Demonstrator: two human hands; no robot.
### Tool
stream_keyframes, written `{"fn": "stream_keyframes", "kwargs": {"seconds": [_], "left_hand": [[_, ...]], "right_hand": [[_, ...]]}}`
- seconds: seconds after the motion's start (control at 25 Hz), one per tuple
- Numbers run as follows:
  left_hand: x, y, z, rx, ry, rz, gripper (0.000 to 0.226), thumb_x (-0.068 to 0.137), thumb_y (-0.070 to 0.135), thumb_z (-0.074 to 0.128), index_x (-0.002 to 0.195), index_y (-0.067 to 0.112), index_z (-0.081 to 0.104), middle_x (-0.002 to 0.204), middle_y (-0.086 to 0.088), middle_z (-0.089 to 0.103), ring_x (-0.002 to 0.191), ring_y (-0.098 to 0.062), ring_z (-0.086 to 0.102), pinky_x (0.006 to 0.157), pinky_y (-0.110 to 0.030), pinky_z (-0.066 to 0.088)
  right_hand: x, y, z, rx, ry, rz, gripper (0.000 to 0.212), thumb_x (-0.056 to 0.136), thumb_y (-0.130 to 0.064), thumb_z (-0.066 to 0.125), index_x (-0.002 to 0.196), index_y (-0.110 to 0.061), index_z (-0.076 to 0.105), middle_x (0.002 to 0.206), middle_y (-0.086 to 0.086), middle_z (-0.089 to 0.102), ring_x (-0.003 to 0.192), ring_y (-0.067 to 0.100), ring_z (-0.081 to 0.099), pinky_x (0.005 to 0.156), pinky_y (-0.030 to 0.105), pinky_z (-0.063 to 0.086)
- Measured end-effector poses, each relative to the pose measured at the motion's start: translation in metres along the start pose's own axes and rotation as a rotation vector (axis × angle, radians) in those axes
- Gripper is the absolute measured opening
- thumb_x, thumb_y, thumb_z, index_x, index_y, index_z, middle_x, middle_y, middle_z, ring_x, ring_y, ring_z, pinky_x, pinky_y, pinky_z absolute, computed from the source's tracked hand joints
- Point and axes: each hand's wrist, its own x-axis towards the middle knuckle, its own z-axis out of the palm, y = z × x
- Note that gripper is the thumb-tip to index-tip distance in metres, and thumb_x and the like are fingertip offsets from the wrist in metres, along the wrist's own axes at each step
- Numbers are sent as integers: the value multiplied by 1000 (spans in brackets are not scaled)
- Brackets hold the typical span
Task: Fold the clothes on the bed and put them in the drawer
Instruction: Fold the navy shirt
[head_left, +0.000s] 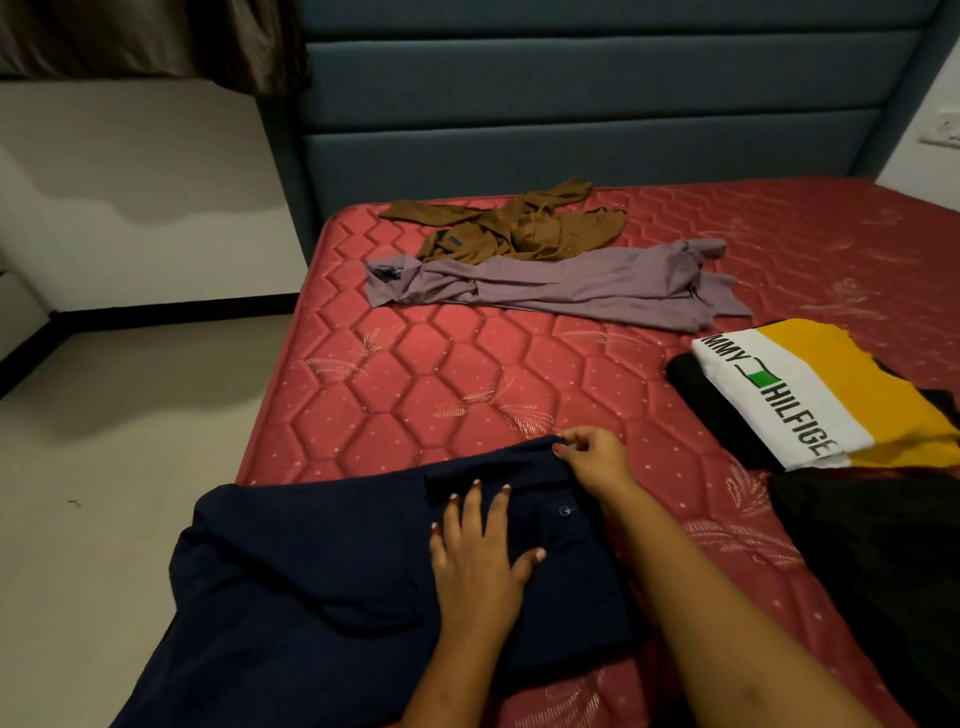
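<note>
A navy blue shirt (322, 577) lies spread over the near left corner of the red quilted mattress (441, 374), part of it hanging off the edge. My left hand (478, 566) rests flat on it, fingers spread. My right hand (592, 460) pinches the shirt's far edge near the collar. A purple shirt (561, 283) lies unfolded farther back, with a crumpled brown shirt (514, 226) behind it. At the right sits a folded white, yellow and black shirt (810, 395) with printed letters. No drawer is in view.
A dark garment (878, 561) lies at the near right edge of the mattress. A blue padded headboard (571, 104) stands behind the bed. Pale floor (114, 441) runs along the left side up to a white wall with a dark skirting.
</note>
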Motion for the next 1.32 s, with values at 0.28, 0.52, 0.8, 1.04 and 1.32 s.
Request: {"fn": "stream_keyframes", "kwargs": {"seconds": [0.28,0.52,0.8,1.04,1.32], "left_hand": [[-8,-10,5,-8,-42,9,77,61,76,59,123,31,55,139,-7,50,126,-35,48,97,-54,43],[15,-12,-16,-117,-182,-189,97,62,83,55,144,42,25,159,-1,1,141,-26,14,111,-42,22],[28,-15,-22,-501,74,-468,21,87,36,66,85,18,55,125,-3,43,110,-28,51,94,-41,36],[43,-6,-33,-339,-135,-537,27,81,39,72,93,25,51,121,-7,45,116,-28,45,98,-40,38],[55,-19,-43,-661,-354,-412,34,75,10,76,98,27,58,108,-4,61,79,-11,55,63,-21,48]], "right_hand": [[9,12,9,6,39,89,14,89,-12,64,98,-9,74,91,7,71,83,15,59,78,29,45],[5,-7,6,95,98,-133,32,85,-1,60,105,-23,71,75,2,60,67,13,50,62,18,40],[-12,-10,14,-538,108,-237,45,98,-18,46,142,-26,43,135,4,50,119,29,46,98,39,40],[-45,-18,36,-766,-204,-414,58,98,-51,38,150,-38,18,156,-7,26,141,20,27,113,43,26],[-37,-16,33,-772,-401,-412,95,80,-68,54,150,-45,-6,161,-11,6,149,19,5,118,50,4]]}}
